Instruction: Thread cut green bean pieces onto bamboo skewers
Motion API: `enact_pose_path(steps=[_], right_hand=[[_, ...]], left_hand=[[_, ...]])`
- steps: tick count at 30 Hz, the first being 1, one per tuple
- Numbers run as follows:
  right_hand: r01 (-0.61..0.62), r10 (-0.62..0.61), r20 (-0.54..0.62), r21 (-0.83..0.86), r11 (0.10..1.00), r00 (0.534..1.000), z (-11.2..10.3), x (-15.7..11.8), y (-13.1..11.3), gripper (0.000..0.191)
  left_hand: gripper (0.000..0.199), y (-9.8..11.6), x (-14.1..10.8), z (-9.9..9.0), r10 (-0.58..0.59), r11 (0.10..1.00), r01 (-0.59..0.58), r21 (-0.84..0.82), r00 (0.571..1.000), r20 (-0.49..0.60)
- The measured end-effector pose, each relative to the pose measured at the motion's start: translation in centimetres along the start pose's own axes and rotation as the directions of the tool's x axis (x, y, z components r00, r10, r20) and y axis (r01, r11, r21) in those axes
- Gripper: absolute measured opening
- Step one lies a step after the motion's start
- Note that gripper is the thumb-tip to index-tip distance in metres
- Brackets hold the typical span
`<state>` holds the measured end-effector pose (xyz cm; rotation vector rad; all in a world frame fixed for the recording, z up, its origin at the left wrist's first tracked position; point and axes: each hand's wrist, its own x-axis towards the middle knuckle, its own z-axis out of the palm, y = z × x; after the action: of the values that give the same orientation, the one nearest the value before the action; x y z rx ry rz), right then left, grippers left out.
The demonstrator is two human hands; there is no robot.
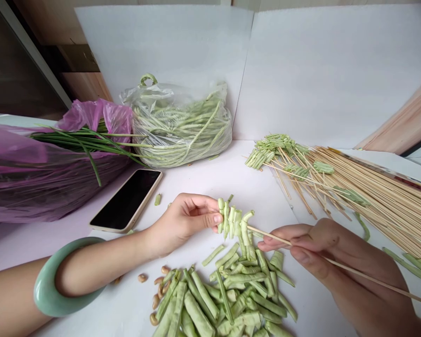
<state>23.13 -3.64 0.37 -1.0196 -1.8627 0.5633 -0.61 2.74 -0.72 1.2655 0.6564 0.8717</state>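
Observation:
In my right hand [333, 262] a thin wooden skewer [270, 237] is gripped between thumb and fingers, its long end running off to the lower right. Several cut green bean pieces [235, 221] are threaded side by side at its far end. My left hand [192, 217] pinches the outermost bean piece between thumb and fingertips; the skewer's tip is hidden there. A green bangle circles my left wrist. Just below both hands lies a heap of cut green bean pieces [231, 295], with loose brown beans [158, 299] along its left side.
A black-screened phone [128, 199] lies left of my left hand. Behind it stand a clear bag of long beans [182, 126] and a purple bag [28, 178] with green stalks. At right are filled bean skewers [277, 147] and a bundle of bare skewers [382, 187]. White boards [168, 47] close off the back.

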Motion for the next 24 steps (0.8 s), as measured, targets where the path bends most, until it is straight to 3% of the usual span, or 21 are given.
enact_pose_path(steps=[4,7,11,14,16,24], right_hand=[[-0.007,-0.001,-0.112,-0.064,0.998,0.994,-0.4,0.6,-0.3,0.016],[-0.060,0.048,-0.243,-0.039,0.997,0.969,-0.5,1.0,-0.7,0.014],[-0.089,0.087,-0.337,0.010,0.996,0.937,-0.2,1.3,-1.2,0.016],[-0.082,0.065,-0.303,-0.044,0.996,0.951,-0.3,1.3,-1.0,0.015],[-0.068,0.042,-0.287,-0.082,0.994,0.957,-0.5,1.2,-0.8,0.015],[-0.069,0.045,-0.287,-0.074,0.995,0.957,-0.4,0.8,-0.3,0.013]], left_hand=[[0.017,0.1,0.1,0.1,-0.008,0.997,0.013,0.074,0.998,-0.066],[0.021,0.7,-0.2,0.2,0.028,0.948,-0.005,0.319,0.997,-0.069],[0.012,1.6,-1.0,0.8,0.028,0.657,-0.137,0.741,0.987,0.157],[0.014,1.8,-1.3,1.1,-0.030,0.441,-0.237,0.865,0.960,0.278],[0.014,1.8,-1.3,1.1,-0.062,0.362,-0.249,0.899,0.955,0.289],[0.009,1.3,-1.0,0.7,-0.015,0.425,-0.281,0.860,0.948,0.317]])
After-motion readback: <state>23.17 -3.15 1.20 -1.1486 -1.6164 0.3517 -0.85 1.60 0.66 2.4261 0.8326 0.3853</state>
